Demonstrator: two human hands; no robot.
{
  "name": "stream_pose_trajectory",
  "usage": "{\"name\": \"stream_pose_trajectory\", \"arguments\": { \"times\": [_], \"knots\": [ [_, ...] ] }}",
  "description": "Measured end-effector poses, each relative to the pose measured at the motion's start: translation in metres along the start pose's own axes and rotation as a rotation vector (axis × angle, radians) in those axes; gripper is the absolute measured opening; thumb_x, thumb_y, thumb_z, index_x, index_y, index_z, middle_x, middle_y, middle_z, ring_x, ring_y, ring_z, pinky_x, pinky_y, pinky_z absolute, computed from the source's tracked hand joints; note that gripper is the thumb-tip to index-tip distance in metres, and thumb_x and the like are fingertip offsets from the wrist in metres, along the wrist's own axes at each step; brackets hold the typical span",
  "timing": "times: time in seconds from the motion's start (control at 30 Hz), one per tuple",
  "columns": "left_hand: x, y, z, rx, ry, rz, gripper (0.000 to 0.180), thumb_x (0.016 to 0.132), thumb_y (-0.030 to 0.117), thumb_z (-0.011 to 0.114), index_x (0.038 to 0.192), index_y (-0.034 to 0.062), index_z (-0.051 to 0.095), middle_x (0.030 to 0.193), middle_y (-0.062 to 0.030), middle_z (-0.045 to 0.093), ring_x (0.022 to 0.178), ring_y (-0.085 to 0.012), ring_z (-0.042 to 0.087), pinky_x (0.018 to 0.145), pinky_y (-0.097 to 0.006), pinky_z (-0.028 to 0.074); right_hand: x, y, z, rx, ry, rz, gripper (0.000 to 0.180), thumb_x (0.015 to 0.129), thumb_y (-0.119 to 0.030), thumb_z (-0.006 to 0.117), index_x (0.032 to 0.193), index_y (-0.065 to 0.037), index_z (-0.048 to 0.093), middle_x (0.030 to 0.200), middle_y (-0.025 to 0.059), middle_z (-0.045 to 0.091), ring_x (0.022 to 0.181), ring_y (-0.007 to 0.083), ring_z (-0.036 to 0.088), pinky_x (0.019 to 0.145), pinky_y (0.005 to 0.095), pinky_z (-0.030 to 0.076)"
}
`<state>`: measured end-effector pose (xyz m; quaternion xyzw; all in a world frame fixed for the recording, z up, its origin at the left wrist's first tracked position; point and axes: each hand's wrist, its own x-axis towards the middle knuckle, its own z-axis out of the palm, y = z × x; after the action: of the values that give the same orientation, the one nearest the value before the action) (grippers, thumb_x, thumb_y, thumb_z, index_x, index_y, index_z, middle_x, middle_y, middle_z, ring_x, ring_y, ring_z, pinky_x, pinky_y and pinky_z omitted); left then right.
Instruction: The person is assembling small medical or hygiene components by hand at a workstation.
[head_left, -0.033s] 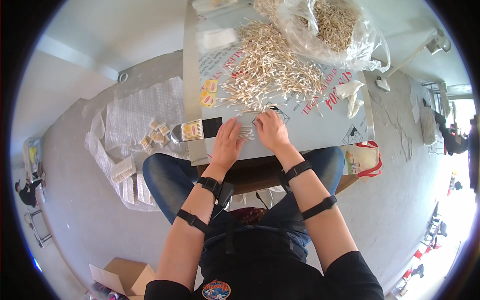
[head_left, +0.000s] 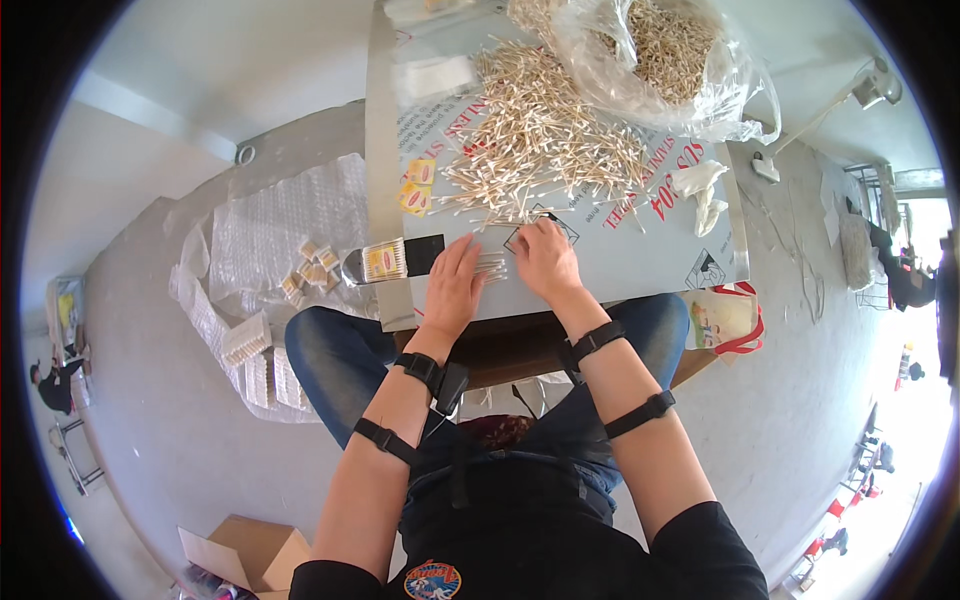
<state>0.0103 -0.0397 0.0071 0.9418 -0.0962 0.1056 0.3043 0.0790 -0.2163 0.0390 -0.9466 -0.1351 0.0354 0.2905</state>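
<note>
In the head view, my left hand [head_left: 455, 288], fingers nearly straight, lies at the left end of a small row of cotton swabs [head_left: 493, 267] on the table [head_left: 640, 268]. My right hand [head_left: 547, 262] is half curled, just below the loose swab pile [head_left: 555, 135]. I cannot tell whether either grips anything.

On tbl [head_left: 625, 262]: swab pile [head_left: 550, 140], far ctr.; bag [head_left: 745, 92] of swabs behind, to R; cards [head_left: 418, 185] L of pile; tissue [head_left: 704, 195] R of pile. Loose swabs [head_left: 492, 266] betw. L hand [head_left: 456, 285] & R hand [head_left: 545, 262], near side. Swab pack [head_left: 383, 262] at L edge. Floor [head_left: 180, 420], L: bubble wrap [head_left: 290, 215] w/ sm. packs [head_left: 316, 264] on top; box [head_left: 270, 548] nearer.
</note>
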Motion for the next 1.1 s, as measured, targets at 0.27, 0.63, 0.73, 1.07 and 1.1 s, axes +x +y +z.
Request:
{"name": "stream_pose_trajectory", "arguments": {
  "times": [0.27, 0.63, 0.73, 1.07, 1.1],
  "knots": [
    [0.057, 0.002, 0.008, 0.053, 0.121, -0.137, 0.025, 0.082, 0.01, 0.066, 0.105, 0.0047, 0.058, 0.108, -0.0117, 0.058, 0.102, -0.0331, 0.057, 0.088, -0.044, 0.046, 0.008, 0.021, 0.001, -0.094, 0.033, 0.154, 0.011, 0.089, -0.011, 0.054, 0.098, -0.006, 0.057, 0.102, 0.0154, 0.061, 0.103, 0.0359, 0.059, 0.086, 0.0481, 0.049],
    [0.057, -0.028, -0.009, 0.212, -0.018, -0.008, 0.011, 0.08, 0.006, 0.06, 0.09, 0.0054, 0.057, 0.099, -0.0103, 0.058, 0.097, -0.0311, 0.059, 0.078, -0.041, 0.053, 0.011, 0.056, -0.046, -0.119, 0.118, 0.218, 0.025, 0.089, -0.009, 0.055, 0.114, -0.006, 0.057, 0.108, 0.0178, 0.063, 0.101, 0.039, 0.062, 0.087, 0.0468, 0.05],
    [0.049, -0.029, -0.012, 0.185, 0.013, 0.029, 0.015, 0.078, 0.004, 0.062, 0.092, 0.0059, 0.058, 0.1, -0.0095, 0.058, 0.097, -0.0302, 0.059, 0.077, -0.041, 0.053, 0.001, 0.061, -0.05, -0.049, 0.18, 0.237, 0.022, 0.089, -0.007, 0.057, 0.111, -0.006, 0.06, 0.105, 0.0167, 0.062, 0.098, 0.0383, 0.062, 0.085, 0.0466, 0.05],
    [0.03, -0.028, -0.02, 0.125, 0.014, 0.07, 0.017, 0.076, 0.002, 0.064, 0.092, 0.0066, 0.059, 0.1, -0.0081, 0.058, 0.097, -0.0288, 0.058, 0.08, -0.04, 0.05, -0.018, 0.037, -0.018, 0.148, 0.168, 0.067, 0.013, 0.086, -0.004, 0.058, 0.095, -0.007, 0.067, 0.098, 0.0121, 0.062, 0.093, 0.0353, 0.061, 0.081, 0.0435, 0.051],
    [0.031, -0.027, -0.02, 0.095, 0.029, 0.065, 0.017, 0.077, 0.002, 0.064, 0.092, 0.0068, 0.06, 0.1, -0.0083, 0.058, 0.097, -0.029, 0.058, 0.081, -0.041, 0.05, -0.017, 0.032, -0.016, 0.138, 0.139, 0.048, 0.013, 0.086, -0.004, 0.058, 0.094, -0.008, 0.067, 0.097, 0.0114, 0.061, 0.095, 0.0342, 0.061, 0.081, 0.0432, 0.051]
  ]
}}
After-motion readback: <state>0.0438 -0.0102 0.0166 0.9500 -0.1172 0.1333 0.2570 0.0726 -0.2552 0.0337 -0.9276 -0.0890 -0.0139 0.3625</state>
